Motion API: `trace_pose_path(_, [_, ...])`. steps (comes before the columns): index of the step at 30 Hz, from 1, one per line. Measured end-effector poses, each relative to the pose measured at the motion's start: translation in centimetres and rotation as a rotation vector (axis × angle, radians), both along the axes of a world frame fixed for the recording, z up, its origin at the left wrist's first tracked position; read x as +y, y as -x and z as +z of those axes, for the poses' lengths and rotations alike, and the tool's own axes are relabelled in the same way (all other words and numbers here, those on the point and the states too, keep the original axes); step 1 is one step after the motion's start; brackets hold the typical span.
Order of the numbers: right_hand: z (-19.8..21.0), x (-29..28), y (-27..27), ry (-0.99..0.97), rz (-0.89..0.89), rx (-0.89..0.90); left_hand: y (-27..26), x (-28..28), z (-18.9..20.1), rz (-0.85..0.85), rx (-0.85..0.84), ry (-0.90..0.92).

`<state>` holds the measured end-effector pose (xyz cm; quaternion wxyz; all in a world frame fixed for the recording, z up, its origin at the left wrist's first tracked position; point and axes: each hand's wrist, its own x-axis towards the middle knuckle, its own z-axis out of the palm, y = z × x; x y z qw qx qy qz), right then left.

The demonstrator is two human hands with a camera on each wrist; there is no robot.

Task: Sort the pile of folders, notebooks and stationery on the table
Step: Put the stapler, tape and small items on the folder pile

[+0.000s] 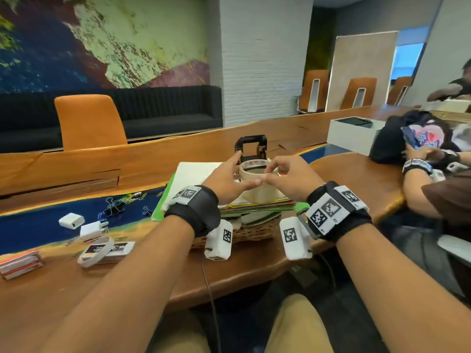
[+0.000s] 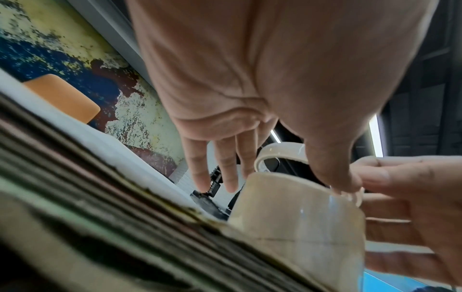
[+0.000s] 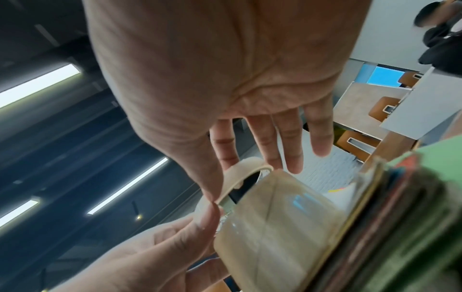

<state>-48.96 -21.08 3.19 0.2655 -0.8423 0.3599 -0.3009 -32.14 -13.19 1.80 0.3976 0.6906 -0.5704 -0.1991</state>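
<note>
Cream stationery | pinching thin tape ring (image 1: 252, 163) between right hand (image 1: 290, 179) thumb and index, atop wide tape roll (image 1: 257, 197) on folder stack (image 1: 267, 206) | steadying with left hand (image 1: 226, 179), fingers splayed wide | likely separating rolls for sorting

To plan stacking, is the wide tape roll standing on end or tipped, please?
On end: the wide tape roll rests flat on the folder pile, curved wall vertical, thin tape roll above.

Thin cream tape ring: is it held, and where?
The right hand pinches the thin cream tape ring at its near rim; the left hand only touches that rim with its thumb, fingers straight.
</note>
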Motion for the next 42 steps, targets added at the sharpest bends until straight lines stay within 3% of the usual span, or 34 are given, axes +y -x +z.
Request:
trace_pose_path(4, [-1.2, -0.3, 0.4, -0.043, -0.032, -0.043, 0.2, -0.5, -0.5, 0.026, -0.074, -0.043])
trace_pose_path(14, [-2.4, -0.6, 0.5, -0.046, -0.023, -0.072, 0.5, 0.0, -0.7, -0.016, 0.021, 0.020])
trace_pose_path(17, [-1.8, 0.1, 0.1, 0.058, -0.071, -0.078, -0.1, 0.0, -0.7, 0.033, 0.052, 0.011])
trace_pose_path(21, [-0.1, 2.9, -3.1, 0.298, -0.061, -0.227, -2.4, 1.4, -0.6, 0.087, 0.127, 0.052])
trace_pose_path(23, [0.5, 4.8, -5.3, 0.342, 0.001, -0.298, -3.2, 2.6, -0.5, 0.120, 0.089, 0.073])
trace_pose_path(26, [0.6, 8.3, -10.0, 0.343, 0.175, -0.361, -6.1, 4.9, -1.1, 0.238, -0.103, 0.072])
trace_pose_path(31, [-1.2, 13.5, -17.1, 0.272, 0.410, -0.303, -13.0, 10.1, -3.8, 0.535, -0.283, -0.084])
trace_pose_path(35, [-3.4, 16.0, -20.9, 0.203, 0.511, -0.201, -16.8, 15.6, -6.9, 0.830, -0.230, -0.292])
trace_pose_path(38, [-5.3, 16.9, -22.7, 0.169, 0.536, -0.093, -18.2, 18.9, -9.6, 0.815, -0.137, -0.430])
trace_pose_path(42, [-6.9, 17.3, -23.8, 0.111, 0.545, 0.014, -19.2, 21.1, -11.7, 0.810, -0.182, -0.467])
